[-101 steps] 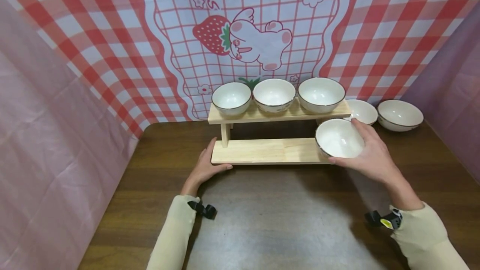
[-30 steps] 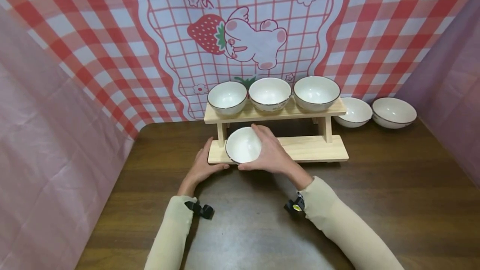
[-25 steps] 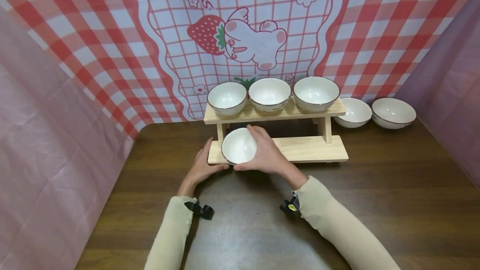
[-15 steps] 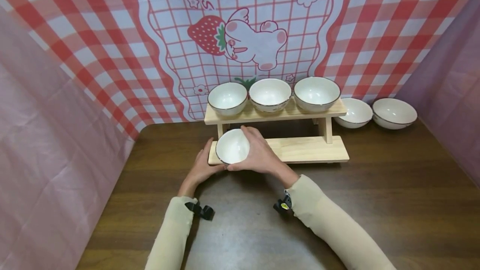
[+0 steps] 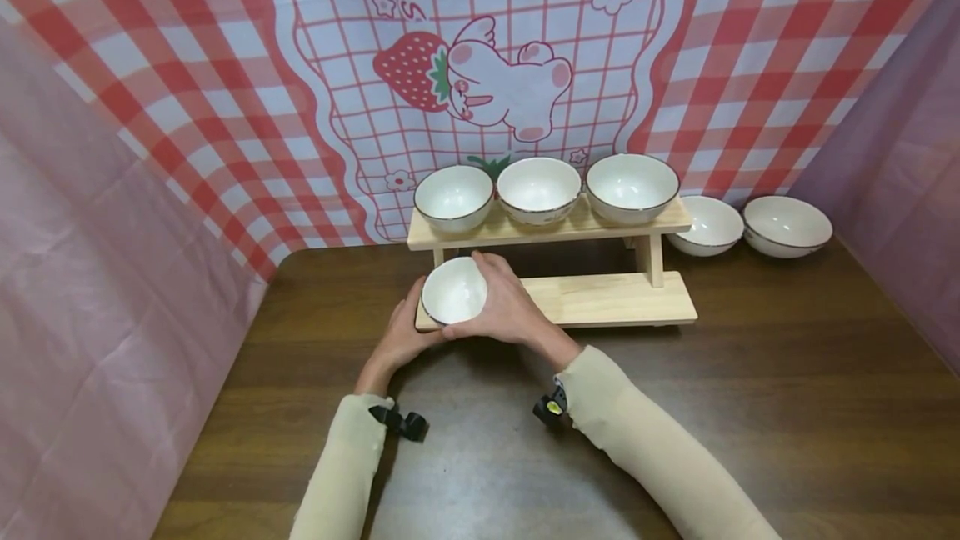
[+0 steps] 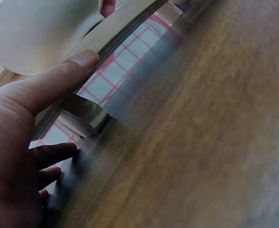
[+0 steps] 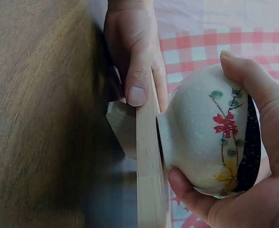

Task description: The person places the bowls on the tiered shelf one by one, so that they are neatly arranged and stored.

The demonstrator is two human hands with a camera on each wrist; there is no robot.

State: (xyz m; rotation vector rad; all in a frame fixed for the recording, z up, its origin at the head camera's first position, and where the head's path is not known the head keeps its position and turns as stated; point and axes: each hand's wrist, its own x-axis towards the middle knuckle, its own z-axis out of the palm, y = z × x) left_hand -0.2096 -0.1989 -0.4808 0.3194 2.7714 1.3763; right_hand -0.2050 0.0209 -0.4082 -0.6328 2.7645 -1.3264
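In the head view my right hand point(image 5: 510, 307) grips a white bowl point(image 5: 453, 292) by its side, thumb in front and fingers behind. The bowl is over the left end of the lower board of a two-tier wooden stand point(image 5: 615, 300). Its painted red flower and dark rim band show in the right wrist view, where the foot of the bowl point(image 7: 196, 128) is close against the board point(image 7: 149, 156). My left hand point(image 5: 401, 338) holds the lower board's left end. In the left wrist view its thumb point(image 6: 85, 59) presses the front edge, with the other fingers lower down.
Three white bowls stand in a row on the upper tier, the middle bowl point(image 5: 540, 190) among them. On the table point(image 5: 480, 457), right of the stand, sit two more bowls, one point(image 5: 708, 227) partly hidden behind it. A checked cloth point(image 5: 720, 65) hangs behind.
My right hand has carried the bowl leftward along the lower board, from its right end to its left end, beside my left hand. The left hand stays at the board's end.
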